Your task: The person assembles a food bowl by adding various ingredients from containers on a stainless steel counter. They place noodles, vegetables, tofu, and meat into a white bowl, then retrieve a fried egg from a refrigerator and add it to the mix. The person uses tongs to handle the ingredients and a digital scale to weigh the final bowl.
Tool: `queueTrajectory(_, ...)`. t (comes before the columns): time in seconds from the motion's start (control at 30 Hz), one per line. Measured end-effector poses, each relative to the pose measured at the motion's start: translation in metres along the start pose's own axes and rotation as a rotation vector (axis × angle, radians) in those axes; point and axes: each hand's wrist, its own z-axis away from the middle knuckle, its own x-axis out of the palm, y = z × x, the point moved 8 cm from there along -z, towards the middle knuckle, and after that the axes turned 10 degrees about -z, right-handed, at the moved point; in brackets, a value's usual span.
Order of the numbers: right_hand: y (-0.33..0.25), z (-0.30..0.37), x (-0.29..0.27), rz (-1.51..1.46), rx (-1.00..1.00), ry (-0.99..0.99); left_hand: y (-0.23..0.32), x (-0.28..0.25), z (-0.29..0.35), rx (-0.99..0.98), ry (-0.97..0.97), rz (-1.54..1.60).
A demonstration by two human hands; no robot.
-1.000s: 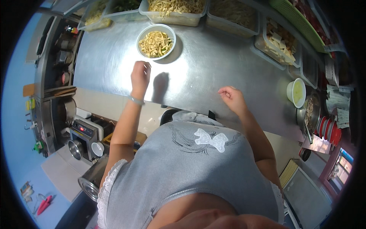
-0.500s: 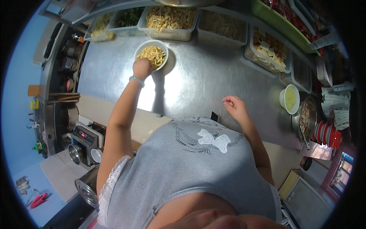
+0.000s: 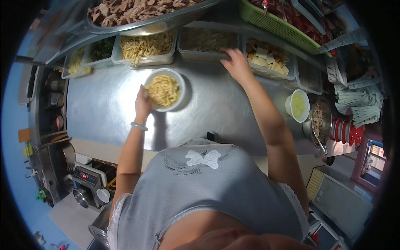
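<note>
My left hand (image 3: 143, 103) grips the left side of a white round bowl (image 3: 182, 92), thumb up at its rim. Pale yellow strips (image 3: 163, 89), like shredded tofu skin, fill the bowl, with a bit of green at the edge. At the back of the steel counter, my right hand (image 3: 238, 66) reaches to the near right corner of a clear plastic tub (image 3: 202, 56) of pale, thin strands. Its fingers are apart and hold nothing; whether they touch the tub I cannot tell.
More tubs line the back: yellow strips (image 3: 146, 46), dark greens (image 3: 100, 51), white-and-orange pieces (image 3: 267, 59). Above them sits a metal tray (image 3: 166, 23) of cooked meat and a green basket (image 3: 279, 27). At right are a cup of pale green contents (image 3: 298, 105) and a metal bowl (image 3: 326, 121).
My left hand has gone from fingers in the bowl's strips to holding the bowl's side. My right hand has moved from the counter's near part up to the back tubs. The view has shifted.
</note>
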Motion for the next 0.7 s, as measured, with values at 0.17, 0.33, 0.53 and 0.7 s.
queueTrajectory(0.17,0.028,-0.099,0.041,0.481,-0.117,-0.044,0.062,0.061,0.001,0.254,0.015,0.043)
queueTrajectory(0.33,0.038,-0.140,0.065,-0.130,-0.278,-0.083,0.100,0.073,0.011,0.228,-0.203,0.220)
queueTrajectory(0.53,0.042,-0.151,0.082,0.476,-0.164,-0.192,0.100,0.059,0.023,0.168,-0.314,0.325)
queueTrajectory(0.7,0.026,-0.112,0.059,0.524,-0.362,-0.217,0.076,0.046,0.034,0.173,-0.234,0.311)
